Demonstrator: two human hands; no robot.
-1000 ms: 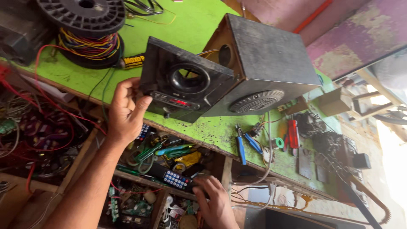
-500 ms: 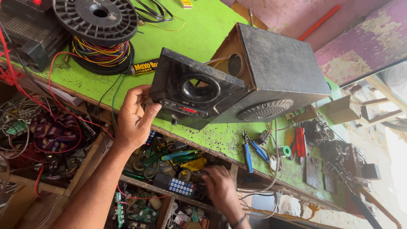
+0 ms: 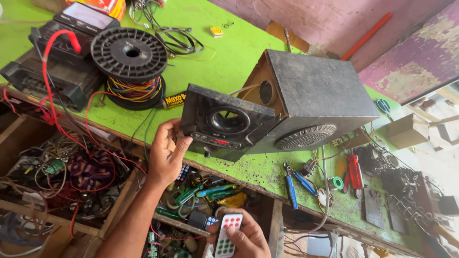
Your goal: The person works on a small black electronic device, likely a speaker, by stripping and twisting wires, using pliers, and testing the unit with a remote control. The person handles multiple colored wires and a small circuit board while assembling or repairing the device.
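Two hands in view, both the person's own. One speaker box [image 3: 311,102], black and scuffed, lies on its side on the green bench [image 3: 224,52] close to the near edge; its front panel [image 3: 224,122] hangs loose off the box, tilted toward the camera, with one round opening and a strip of small controls below it. Left hand [image 3: 165,155] grips the panel's left edge, thumb on the face, fingers curled behind. Right hand [image 3: 241,239] is low in the frame over the open drawer [image 3: 191,200], fingers closed round one small white remote [image 3: 227,234] with red and green buttons, thumb on its face. One black wire spool [image 3: 129,55] sits on coloured wire coils at left, well apart from the box; a black meter [image 3: 57,62] with one red lead [image 3: 52,86] lies beyond it. Right of the box: one pair of blue-handled pliers [image 3: 291,184], one red-handled tool [image 3: 354,172], one green tape roll [image 3: 338,183]. Open bench room lies behind the box; the near edge is crowded. The drawer is packed with parts and wires.
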